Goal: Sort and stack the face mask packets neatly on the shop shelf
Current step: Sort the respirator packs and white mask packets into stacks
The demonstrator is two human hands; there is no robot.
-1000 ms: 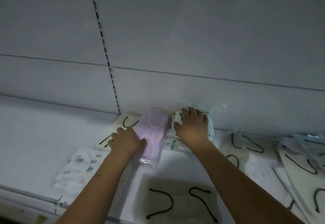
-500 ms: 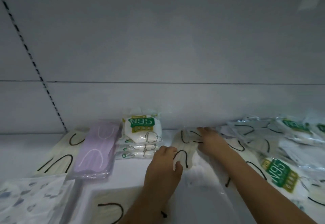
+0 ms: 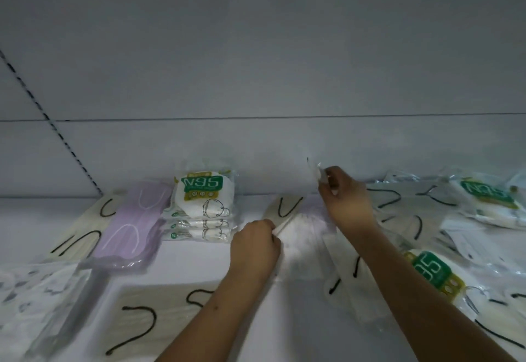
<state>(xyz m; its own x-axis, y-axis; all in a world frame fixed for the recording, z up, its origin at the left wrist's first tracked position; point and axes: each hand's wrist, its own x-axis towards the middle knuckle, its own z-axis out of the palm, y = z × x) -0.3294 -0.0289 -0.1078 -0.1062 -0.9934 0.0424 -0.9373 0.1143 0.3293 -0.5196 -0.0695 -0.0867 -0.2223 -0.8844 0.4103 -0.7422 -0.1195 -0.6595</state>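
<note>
While the left hand (image 3: 257,243) pinches the near corner of a clear packet (image 3: 301,236) and the right hand (image 3: 345,196) grips its far corner, raised off the shelf (image 3: 199,265), the packet hangs slack between them, right of the N95 stack (image 3: 203,208). Lifting both corners evenly should keep it flat; its film looks slippery, so a firm pinch helps.

"N95" in white on a green label is showing, upside down to the camera, on the top packet of the N95 mask stack (image 3: 205,199), on a loose N95 packet (image 3: 435,272) near the right forearm, and, partly blurred, on another N95 packet far right (image 3: 488,195). Smaller print is staying unreadable.
</note>
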